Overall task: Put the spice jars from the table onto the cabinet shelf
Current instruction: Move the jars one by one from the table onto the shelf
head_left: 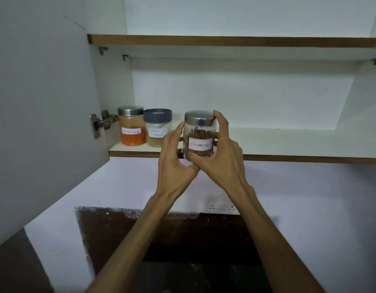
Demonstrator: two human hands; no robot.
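A clear cinnamon jar point(200, 136) with a steel lid and a white label is at the front edge of the lower cabinet shelf point(288, 144). My left hand point(174, 157) cups its left side and my right hand point(221, 153) wraps its right side and lid. Whether its base rests on the shelf is hidden by my fingers. On the shelf's left end stand an orange-powder jar point(132, 126) with a steel lid and a pale masala jar point(157, 129) with a grey lid, side by side.
The open cabinet door point(45, 102) hangs at the left on a metal hinge point(101, 122). An upper shelf point(225, 41) runs above. Below are a white wall, a wall socket point(222, 207) and a dark patch.
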